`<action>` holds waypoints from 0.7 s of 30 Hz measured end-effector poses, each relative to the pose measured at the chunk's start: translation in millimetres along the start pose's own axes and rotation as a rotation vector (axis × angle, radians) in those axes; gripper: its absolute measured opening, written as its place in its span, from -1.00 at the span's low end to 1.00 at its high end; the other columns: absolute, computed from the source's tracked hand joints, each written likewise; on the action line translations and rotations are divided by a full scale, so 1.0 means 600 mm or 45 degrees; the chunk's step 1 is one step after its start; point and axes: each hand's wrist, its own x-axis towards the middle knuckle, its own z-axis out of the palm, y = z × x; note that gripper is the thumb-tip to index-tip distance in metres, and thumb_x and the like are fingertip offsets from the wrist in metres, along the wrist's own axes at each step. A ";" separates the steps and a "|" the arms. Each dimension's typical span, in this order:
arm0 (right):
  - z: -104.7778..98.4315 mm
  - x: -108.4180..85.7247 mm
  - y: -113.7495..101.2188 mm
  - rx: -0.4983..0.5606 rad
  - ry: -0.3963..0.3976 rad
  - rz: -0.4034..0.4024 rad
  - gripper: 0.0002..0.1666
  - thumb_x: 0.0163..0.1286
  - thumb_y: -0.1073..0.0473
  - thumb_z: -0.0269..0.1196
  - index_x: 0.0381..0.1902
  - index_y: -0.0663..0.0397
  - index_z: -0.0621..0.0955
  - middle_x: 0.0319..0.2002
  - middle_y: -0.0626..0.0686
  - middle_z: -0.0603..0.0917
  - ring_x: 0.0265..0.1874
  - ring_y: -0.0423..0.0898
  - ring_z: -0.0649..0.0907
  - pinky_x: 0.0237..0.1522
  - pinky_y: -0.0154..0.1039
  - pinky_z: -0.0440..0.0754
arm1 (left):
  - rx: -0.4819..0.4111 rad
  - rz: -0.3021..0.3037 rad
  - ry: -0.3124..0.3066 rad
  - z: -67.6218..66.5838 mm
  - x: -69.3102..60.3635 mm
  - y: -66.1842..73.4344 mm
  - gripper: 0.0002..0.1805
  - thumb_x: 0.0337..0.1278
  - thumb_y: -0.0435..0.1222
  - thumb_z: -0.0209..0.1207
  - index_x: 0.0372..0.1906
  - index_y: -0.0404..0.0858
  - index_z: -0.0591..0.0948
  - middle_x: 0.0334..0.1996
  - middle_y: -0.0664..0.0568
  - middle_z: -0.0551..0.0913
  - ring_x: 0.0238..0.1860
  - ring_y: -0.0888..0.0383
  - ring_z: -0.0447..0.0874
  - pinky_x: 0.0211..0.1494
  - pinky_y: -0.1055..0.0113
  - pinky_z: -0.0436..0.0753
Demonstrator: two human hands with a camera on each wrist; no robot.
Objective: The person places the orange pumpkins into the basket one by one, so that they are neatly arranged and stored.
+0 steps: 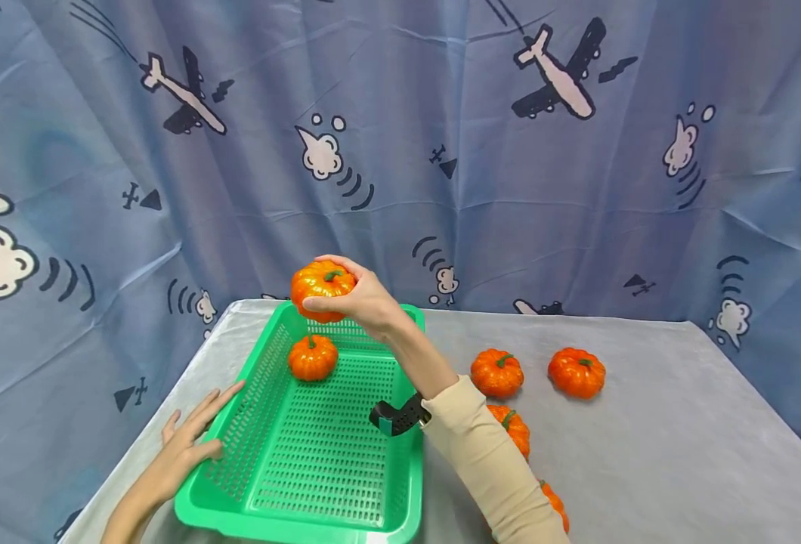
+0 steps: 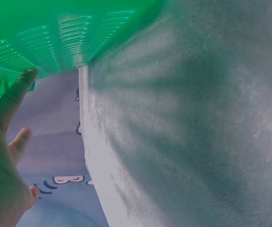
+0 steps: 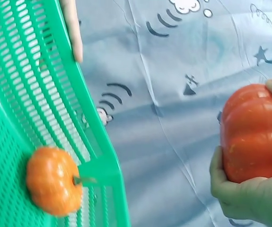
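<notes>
My right hand (image 1: 366, 298) grips a small orange pumpkin (image 1: 319, 283) with a green stem, above the far left end of a green perforated basket (image 1: 414, 483). In the right wrist view, thumb and fingers lie around that pumpkin (image 3: 254, 137). Inside the basket, near its far left corner, sits another pumpkin (image 1: 313, 358). Against the basket's left side my left hand (image 1: 186, 449) rests with its fingers extended at the rim. The left wrist view shows those fingers beside the outer wall, the hand (image 2: 3, 165) partly cut off by the frame.
Right of the basket, on the grey-white tabletop (image 1: 672, 438), lie several pumpkins: one (image 1: 497, 373) nearer the basket, another (image 1: 576, 373) farther right, others partly behind my right sleeve (image 1: 489, 461). A blue curtain (image 1: 400, 151) with printed airplanes hangs behind the table.
</notes>
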 end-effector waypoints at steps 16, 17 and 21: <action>0.059 0.034 0.096 0.072 -0.148 -0.132 -0.21 0.04 0.43 0.37 0.26 -0.09 0.46 0.06 0.04 0.52 -0.09 -0.05 0.56 -0.13 -0.15 0.65 | -0.010 -0.013 0.013 0.005 0.000 0.000 -0.13 -0.09 -0.37 0.01 0.48 0.07 0.21 0.44 -0.25 0.13 0.42 -0.38 -0.13 0.15 -0.43 -0.50; 0.061 0.035 0.100 0.045 -0.185 -0.129 -0.20 0.04 0.43 0.38 0.26 -0.07 0.45 0.05 0.04 0.52 -0.09 -0.06 0.56 -0.13 -0.16 0.65 | -0.007 -0.014 0.017 0.005 0.000 0.001 -0.13 -0.10 -0.37 0.01 0.48 0.07 0.21 0.44 -0.25 0.13 0.42 -0.38 -0.12 0.15 -0.43 -0.50; 0.069 0.039 0.116 -0.080 -0.299 -0.082 -0.17 -0.01 0.40 0.42 0.26 -0.08 0.46 0.01 0.00 0.55 -0.13 -0.11 0.57 -0.15 -0.20 0.65 | 0.006 -0.009 0.035 0.003 -0.001 0.000 -0.11 -0.14 -0.36 0.03 0.48 0.06 0.21 0.44 -0.25 0.14 0.42 -0.35 -0.10 0.17 -0.42 -0.50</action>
